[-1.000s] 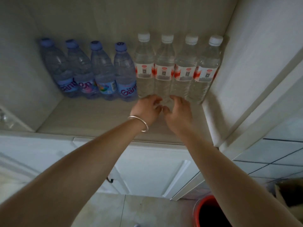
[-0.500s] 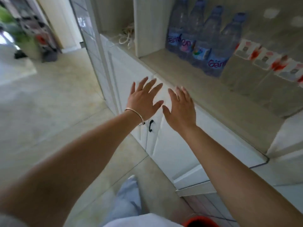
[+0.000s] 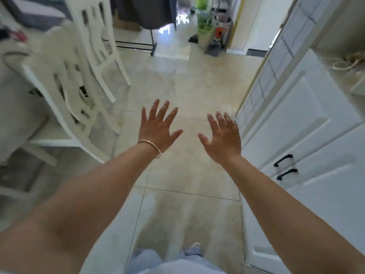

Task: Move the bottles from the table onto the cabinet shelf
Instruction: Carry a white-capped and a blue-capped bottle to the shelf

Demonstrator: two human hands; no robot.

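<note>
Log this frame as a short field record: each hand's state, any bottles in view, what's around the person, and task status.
left hand: open, fingers spread, holds nothing; a bracelet on the wrist
right hand: open, fingers spread, holds nothing
bottles: none in view
left of the person: white chairs, blurred
right of the person: white cabinet doors with black handles
below: tiled floor
task status: no bottle in hand; the shelf is out of view, so progress cannot be judged here
</note>
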